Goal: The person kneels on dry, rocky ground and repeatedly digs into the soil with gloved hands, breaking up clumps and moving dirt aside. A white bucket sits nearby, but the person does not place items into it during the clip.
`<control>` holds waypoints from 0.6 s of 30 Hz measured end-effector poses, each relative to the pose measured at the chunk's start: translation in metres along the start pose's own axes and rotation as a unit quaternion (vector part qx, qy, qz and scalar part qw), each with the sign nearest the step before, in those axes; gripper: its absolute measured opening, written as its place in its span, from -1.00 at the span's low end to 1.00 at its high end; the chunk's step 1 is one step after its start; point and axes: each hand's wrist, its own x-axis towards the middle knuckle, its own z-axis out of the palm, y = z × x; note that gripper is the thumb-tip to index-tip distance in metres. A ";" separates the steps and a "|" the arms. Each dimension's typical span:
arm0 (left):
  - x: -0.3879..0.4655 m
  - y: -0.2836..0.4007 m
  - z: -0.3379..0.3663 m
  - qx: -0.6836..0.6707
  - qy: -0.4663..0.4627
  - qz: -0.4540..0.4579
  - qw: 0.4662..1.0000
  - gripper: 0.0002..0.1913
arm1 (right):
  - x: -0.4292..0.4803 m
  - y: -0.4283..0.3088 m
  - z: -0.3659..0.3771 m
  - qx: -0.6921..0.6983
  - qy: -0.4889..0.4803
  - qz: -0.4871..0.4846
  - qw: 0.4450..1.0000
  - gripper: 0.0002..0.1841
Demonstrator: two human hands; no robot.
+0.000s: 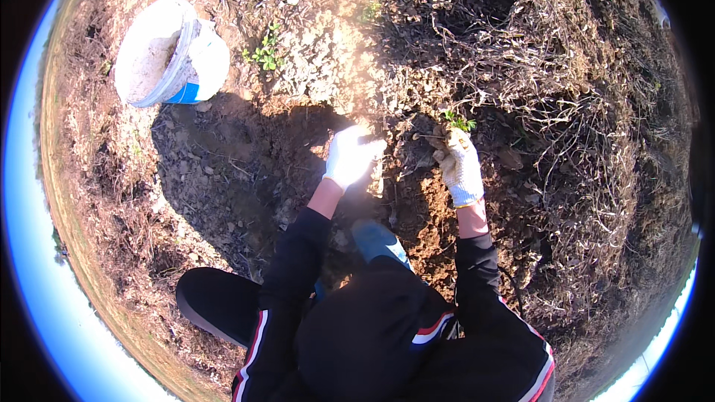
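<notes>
My left hand, in a white knit glove, is over the dug soil at the middle of the view. Strong glare washes out its fingers, so anything in them is hidden. To the right, my right hand wears a matching glove with soil-stained fingers, bent inward low over the ground. A thin stalk juts leftward from its fingertips; whether they grip it is unclear. Just beyond those fingers shows a small green sprig. Loose reddish-brown soil lies below and between both hands.
A white plastic bucket with a blue patch leans at the upper left, soiled inside. Near it grows a small green plant. Dry tangled vines cover the right side. A blue boot stands between my arms.
</notes>
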 end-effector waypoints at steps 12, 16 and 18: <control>-0.021 0.009 -0.014 -0.197 -0.186 0.070 0.960 -0.67 | -0.036 0.003 0.034 0.099 0.008 0.063 0.993 -0.74; -0.034 0.022 -0.010 -0.241 -0.260 -0.015 0.935 -0.60 | -0.047 0.010 0.047 0.103 -0.055 0.093 0.989 -0.81; -0.040 0.028 -0.007 -0.224 -0.267 -0.082 0.934 -0.61 | -0.049 0.012 0.051 -0.036 -0.036 0.028 0.998 -0.87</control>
